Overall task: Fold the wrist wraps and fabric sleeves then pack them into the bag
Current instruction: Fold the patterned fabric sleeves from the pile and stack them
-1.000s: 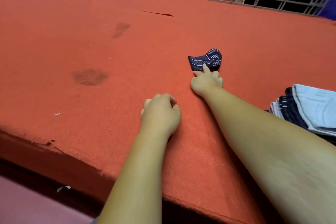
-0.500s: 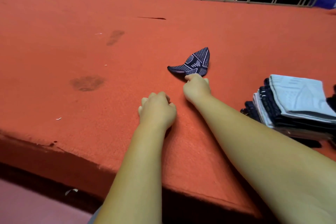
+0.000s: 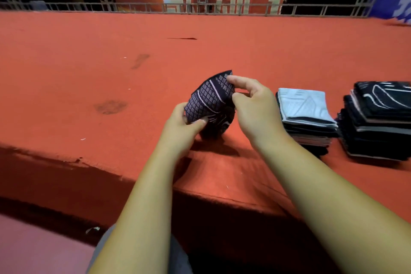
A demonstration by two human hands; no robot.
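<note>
A dark navy fabric sleeve (image 3: 210, 98) with a white grid and stripe pattern is lifted just above the red carpeted platform (image 3: 93, 78). My left hand (image 3: 184, 127) pinches its lower left corner with thumb and fingers. My right hand (image 3: 251, 104) pinches its upper right edge between thumb and forefinger. The sleeve's lower part hangs in shadow between my hands. No bag is in view.
Two stacks of folded fabric stand to the right: one topped by a light blue piece (image 3: 304, 107), one of dark pieces (image 3: 380, 115) at the frame's edge. The platform's front edge (image 3: 124, 178) runs near my forearms. A metal railing (image 3: 200, 8) lines the back.
My right hand dragged the sleeve toward me and lifted it. My left hand left the carpet and took hold of the sleeve's lower corner. The view shifted, bringing a second stack into sight.
</note>
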